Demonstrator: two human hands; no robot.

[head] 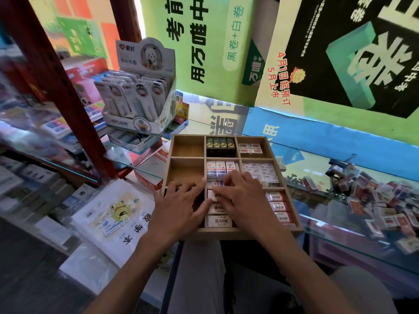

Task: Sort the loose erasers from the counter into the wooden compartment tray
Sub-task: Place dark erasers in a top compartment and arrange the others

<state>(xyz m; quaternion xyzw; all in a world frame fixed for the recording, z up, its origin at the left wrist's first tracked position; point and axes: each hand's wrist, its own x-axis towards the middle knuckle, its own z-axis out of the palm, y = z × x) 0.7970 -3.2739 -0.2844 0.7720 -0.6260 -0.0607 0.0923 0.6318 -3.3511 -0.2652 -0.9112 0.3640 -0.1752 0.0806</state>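
The left hand lies flat with relaxed fingers over the tray's near-left compartment, holding nothing. The right hand presses straight fingers on the white erasers in its near-middle compartment. Loose erasers lie piled right of the tray.

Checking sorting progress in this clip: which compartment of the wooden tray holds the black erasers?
The top middle compartment of the wooden tray. Its black erasers stand in a row; the other filled compartments hold white or red-and-white ones.
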